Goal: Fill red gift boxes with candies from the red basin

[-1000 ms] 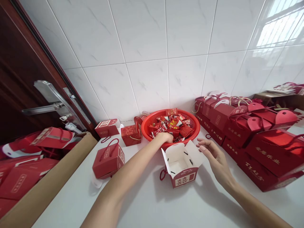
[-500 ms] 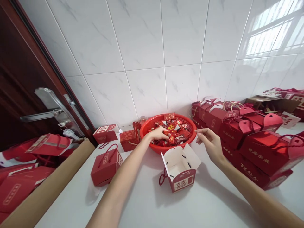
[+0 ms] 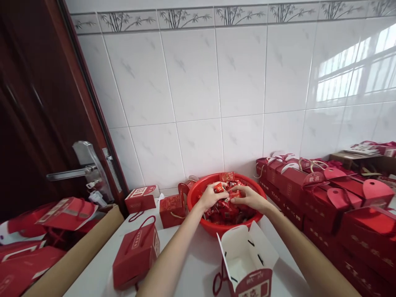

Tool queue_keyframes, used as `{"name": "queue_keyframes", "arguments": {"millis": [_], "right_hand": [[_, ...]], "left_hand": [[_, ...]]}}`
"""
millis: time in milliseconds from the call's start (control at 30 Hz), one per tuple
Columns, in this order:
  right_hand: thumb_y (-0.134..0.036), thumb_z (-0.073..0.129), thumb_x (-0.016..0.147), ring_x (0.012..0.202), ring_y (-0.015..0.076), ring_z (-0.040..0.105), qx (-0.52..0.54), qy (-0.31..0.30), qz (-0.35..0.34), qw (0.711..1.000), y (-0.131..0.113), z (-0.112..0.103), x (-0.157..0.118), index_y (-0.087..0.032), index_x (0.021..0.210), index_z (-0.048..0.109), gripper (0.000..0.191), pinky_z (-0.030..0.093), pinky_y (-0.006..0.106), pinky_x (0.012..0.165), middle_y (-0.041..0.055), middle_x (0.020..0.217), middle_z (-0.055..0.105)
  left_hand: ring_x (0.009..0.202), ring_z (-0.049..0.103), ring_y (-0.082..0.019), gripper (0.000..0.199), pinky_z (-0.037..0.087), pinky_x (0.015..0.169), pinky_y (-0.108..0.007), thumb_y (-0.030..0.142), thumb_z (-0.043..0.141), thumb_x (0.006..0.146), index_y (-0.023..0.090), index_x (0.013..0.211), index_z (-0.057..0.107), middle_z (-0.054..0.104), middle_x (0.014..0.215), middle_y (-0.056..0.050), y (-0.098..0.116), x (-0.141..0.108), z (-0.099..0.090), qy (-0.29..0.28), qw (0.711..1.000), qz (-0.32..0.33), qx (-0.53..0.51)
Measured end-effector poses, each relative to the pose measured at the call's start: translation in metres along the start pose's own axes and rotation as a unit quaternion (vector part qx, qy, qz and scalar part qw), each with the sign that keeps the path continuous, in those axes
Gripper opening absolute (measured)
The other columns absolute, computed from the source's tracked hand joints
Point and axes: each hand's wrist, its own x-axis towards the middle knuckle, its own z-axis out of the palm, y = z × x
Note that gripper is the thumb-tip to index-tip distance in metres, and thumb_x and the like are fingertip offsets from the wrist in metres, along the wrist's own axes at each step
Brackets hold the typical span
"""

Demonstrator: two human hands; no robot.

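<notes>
Left hand pinches a red packet above the pile in the basin; right hand touches the pile, grip can't tell. From basin: open box just beside, 5 o'clock; stacked boxes 3; closed box 8; door 10.

From my end the basin looks like slick, glossy red plastic, and the sweets have crinkly, shiny wrappers, film or foil, can't tell which. The open box is thin card, matt white inside and smooth red outside, while the carton is plain dull cardboard. I'm also getting glare off the glossy tiles, plus a polished-looking dark wood door with a shiny metal handle.
</notes>
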Motion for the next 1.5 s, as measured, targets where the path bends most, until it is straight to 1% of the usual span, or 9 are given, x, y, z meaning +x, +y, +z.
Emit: {"name": "queue_keyframes", "arguments": {"millis": [167,400,600,767,1000,1133,1267,1400,1500], "right_hand": [[-0.055,0.084,0.061,0.06,0.0168,0.063,0.066,0.061,-0.009,0.996,0.008,-0.005,-0.003,-0.018,0.078,0.064,0.046,0.052,0.032,0.064,0.0011,0.067,0.069],[-0.052,0.086,0.057,0.059,0.0142,0.061,0.052,0.085,0.007,0.995,0.009,-0.008,-0.001,-0.017,0.078,0.065,0.046,0.051,0.029,0.063,0.0002,0.067,0.068],[-0.048,0.086,0.055,0.058,0.0134,0.059,0.035,0.112,0.008,0.993,0.01,-0.009,-0.001,-0.018,0.073,0.061,0.043,0.049,0.028,0.062,-0.0022,0.064,0.062],[-0.055,0.079,0.064,0.057,0.0128,0.057,-0.001,0.09,0.004,0.996,0.008,-0.01,-0.002,-0.018,0.073,0.062,0.042,0.046,0.028,0.061,-0.0024,0.063,0.059],[-0.05,0.073,0.075,0.082,0.0203,0.066,-0.121,-0.003,-0.05,0.991,0.007,-0.01,-0.003,-0.017,0.083,0.073,0.033,0.051,0.033,0.077,0.0056,0.086,0.073],[-0.046,0.072,0.077,0.082,0.0203,0.067,-0.139,-0.02,-0.043,0.989,0.009,-0.009,-0.002,-0.017,0.088,0.072,0.031,0.053,0.033,0.076,0.0062,0.089,0.074],[-0.038,0.073,0.075,0.083,0.0204,0.068,-0.138,0.002,-0.032,0.99,0.013,-0.01,-0.001,-0.017,0.085,0.072,0.024,0.054,0.032,0.076,0.0061,0.088,0.075],[-0.034,0.073,0.074,0.077,0.0194,0.067,-0.154,0.003,-0.03,0.988,0.015,-0.01,0.001,-0.018,0.081,0.073,0.018,0.053,0.03,0.071,0.0048,0.082,0.075],[-0.032,0.069,0.074,0.072,0.0181,0.065,-0.169,0.034,-0.036,0.984,0.015,-0.009,0.0,-0.018,0.074,0.071,0.014,0.051,0.029,0.067,0.0036,0.076,0.073]], "left_hand": [[0.082,0.061,-0.017,0.042,0.05,0.079,-0.03,0.039,0.077,0.071,0.013,0.103,0.069,0.069,0.087,-0.003,0.0,0.001,0.002,0.004,1.0,-0.023,-0.009],[0.104,0.062,-0.027,0.041,0.049,0.093,-0.037,0.053,0.07,0.079,0.013,0.091,0.073,0.072,0.093,-0.008,-0.003,0.003,0.003,0.036,0.997,-0.065,0.025],[0.073,0.067,-0.021,0.05,0.053,0.058,-0.031,0.054,0.047,0.095,0.017,0.125,0.064,0.07,0.109,-0.013,0.005,0.0,0.006,-0.017,0.979,-0.19,-0.073],[0.07,0.067,-0.017,0.05,0.05,0.051,-0.026,0.05,0.042,0.098,0.014,0.127,0.06,0.059,0.132,-0.018,0.015,-0.002,0.009,0.017,0.971,-0.23,-0.056],[0.066,0.057,-0.01,0.047,0.042,0.053,-0.021,0.05,0.047,0.095,0.014,0.12,0.064,0.063,0.122,-0.014,0.014,0.001,0.007,0.022,0.977,-0.187,-0.105],[0.078,0.059,-0.013,0.037,0.044,0.062,-0.022,0.037,0.052,0.087,0.016,0.114,0.069,0.066,0.116,-0.01,0.014,0.001,0.005,-0.006,0.98,-0.18,-0.09],[0.1,0.06,-0.018,0.041,0.047,0.082,-0.025,0.011,0.055,0.066,0.017,0.102,0.074,0.071,0.11,-0.007,0.007,0.003,0.002,-0.042,0.992,-0.12,-0.004],[0.086,0.063,-0.017,0.048,0.049,0.077,-0.027,0.007,0.049,0.062,0.016,0.101,0.075,0.074,0.094,-0.004,-0.002,0.002,0.001,-0.114,0.986,-0.097,0.07],[0.075,0.063,-0.017,0.034,0.049,0.068,-0.026,0.015,0.057,0.069,0.017,0.095,0.078,0.073,0.084,-0.003,-0.003,-0.002,0.004,-0.208,0.955,-0.102,0.184]]}}
